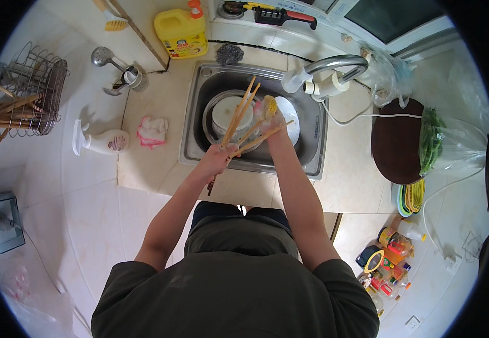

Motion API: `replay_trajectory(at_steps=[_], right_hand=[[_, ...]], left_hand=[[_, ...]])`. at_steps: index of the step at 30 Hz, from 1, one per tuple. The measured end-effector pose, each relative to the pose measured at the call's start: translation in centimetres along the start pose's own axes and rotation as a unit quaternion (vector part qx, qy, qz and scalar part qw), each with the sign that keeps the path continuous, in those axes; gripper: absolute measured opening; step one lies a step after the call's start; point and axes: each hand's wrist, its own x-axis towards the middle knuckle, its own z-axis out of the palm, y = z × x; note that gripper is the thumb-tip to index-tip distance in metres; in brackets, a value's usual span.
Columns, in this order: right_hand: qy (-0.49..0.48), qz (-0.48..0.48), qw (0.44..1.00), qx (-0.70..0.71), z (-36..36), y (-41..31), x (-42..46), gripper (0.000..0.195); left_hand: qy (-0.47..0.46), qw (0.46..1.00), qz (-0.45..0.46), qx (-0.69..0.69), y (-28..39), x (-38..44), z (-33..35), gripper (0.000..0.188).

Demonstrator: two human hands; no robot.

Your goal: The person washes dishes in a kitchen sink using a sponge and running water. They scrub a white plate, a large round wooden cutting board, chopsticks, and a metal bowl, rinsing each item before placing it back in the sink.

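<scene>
My left hand point(218, 159) is closed around a bundle of wooden chopsticks point(241, 110) over the near side of the stainless steel sink point(185, 145). Most of them point up and away, while a couple slant across to the right. My right hand point(273, 122) grips a foamy yellow and pink scrubbing cloth or sponge point(269, 106), and the slanting chopsticks run to and past it. Beneath the hands, a round metal basin point(207, 122) holds a white bowl point(229, 113) and sudsy water. A white plate point(291, 120) leans at the sink's right side, partly hidden by my right hand.
The faucet point(337, 61) arches in from the right. Left of the sink lie a pink-edged cloth point(152, 132) and a white spray bottle point(107, 141). Behind it stand a yellow detergent jug point(181, 36) and a steel wool scrubber point(229, 54). A dark cutting board point(390, 148) lies right.
</scene>
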Motion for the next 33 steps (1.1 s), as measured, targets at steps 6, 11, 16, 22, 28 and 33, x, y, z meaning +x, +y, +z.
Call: replay_trajectory(at_steps=[6,11,16,22,28,33], right_hand=[[0.100,-0.162,0.920,-0.344,-1.9,-4.2,0.5,0.021],[0.127,-0.180,0.962,-0.164,3.6,-3.4,-3.6,0.035],[0.043,-0.124,0.977,-0.167,7.9,2.3,-5.7,0.040],[0.099,-0.124,0.970,-0.185,9.3,3.8,-6.3,0.034],[0.090,-0.129,0.957,-0.244,7.4,5.0,-5.3,0.029],[0.117,-0.150,0.944,-0.269,9.6,5.1,-6.3,0.023]], left_hand=[[0.078,0.986,0.081,0.124,-1.5,0.7,-2.7,0.033],[0.184,0.900,0.220,0.327,-1.9,2.0,-4.6,0.030],[0.193,0.878,0.252,0.357,-0.4,1.5,-0.7,0.025],[0.119,0.935,0.191,0.274,-1.0,1.8,-1.0,0.034],[-0.023,0.998,0.046,-0.041,-0.8,0.3,-0.7,0.027],[-0.129,0.979,-0.011,-0.159,-0.7,0.4,-1.3,0.019]])
